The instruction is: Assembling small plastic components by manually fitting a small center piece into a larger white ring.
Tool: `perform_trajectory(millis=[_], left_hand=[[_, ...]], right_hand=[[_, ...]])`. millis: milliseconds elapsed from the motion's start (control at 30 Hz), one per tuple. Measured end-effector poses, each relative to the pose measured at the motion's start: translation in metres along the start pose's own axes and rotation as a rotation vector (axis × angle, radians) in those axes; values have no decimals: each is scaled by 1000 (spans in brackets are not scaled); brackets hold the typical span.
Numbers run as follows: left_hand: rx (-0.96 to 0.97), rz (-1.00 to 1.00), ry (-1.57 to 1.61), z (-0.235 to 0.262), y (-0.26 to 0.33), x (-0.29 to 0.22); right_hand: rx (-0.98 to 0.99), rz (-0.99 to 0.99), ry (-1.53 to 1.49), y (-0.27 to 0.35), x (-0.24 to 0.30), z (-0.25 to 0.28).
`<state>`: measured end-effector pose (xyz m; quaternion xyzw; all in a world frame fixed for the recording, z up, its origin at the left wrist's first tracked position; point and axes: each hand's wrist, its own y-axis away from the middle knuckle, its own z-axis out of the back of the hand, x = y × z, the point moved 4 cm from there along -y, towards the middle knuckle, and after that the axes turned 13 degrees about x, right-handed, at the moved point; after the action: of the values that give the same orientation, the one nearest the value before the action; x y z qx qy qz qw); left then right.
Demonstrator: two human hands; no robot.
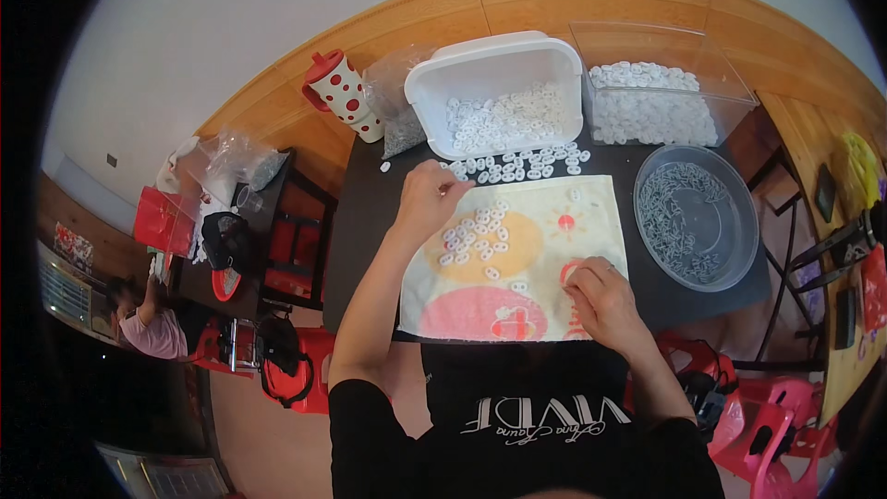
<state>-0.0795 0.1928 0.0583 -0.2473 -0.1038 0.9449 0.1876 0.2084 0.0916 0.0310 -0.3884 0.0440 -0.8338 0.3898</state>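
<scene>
My left hand (428,199) is closed above the far left part of a cream towel (582,199), its fingertips beside a row of small white oval pieces with two holes (527,166). What its fingers hold, if anything, is too small to tell. Over the towel's right side, my right hand (602,300) is pinched, fingertips down near the cloth; anything between them is hidden. Several more white oval pieces (478,229) lie scattered on the towel's printed orange circle, between my hands. One sits alone near the towel's far right corner.
At the back, a tilted white tub (427,120) and a clear box (730,92) hold many white pieces. A round clear basin (744,245) of small grey screws stands right. A spotted tumbler (342,97) and plastic bag (399,111) are back left. Another person (159,328) sits far left.
</scene>
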Motion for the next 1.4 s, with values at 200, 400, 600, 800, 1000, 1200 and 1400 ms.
perform_trajectory(millis=[200, 400, 600, 800, 1000, 1200, 1400], left_hand=[[-49, 100, 8, 2, -1, 4], [203, 154, -71, -5, -11, -10], [144, -52, -446, -14, -61, 1], [154, -82, -480, -42, -105, 14], [227, -78, -546, -56, -120, 6], [259, -36, -375, -58, -136, 19], [220, -14, -166, -43, -139, 29]], right_hand=[[-1, 19, 44, -1, 0, 0], [12, 1, 48, 0, -3, 0], [8, 37, 75, 1, 0, 0], [10, 32, 67, 2, -2, -3], [24, 33, 99, 3, -5, -3], [32, 26, 98, 3, -7, -1], [20, 47, 90, 2, -3, -2]])
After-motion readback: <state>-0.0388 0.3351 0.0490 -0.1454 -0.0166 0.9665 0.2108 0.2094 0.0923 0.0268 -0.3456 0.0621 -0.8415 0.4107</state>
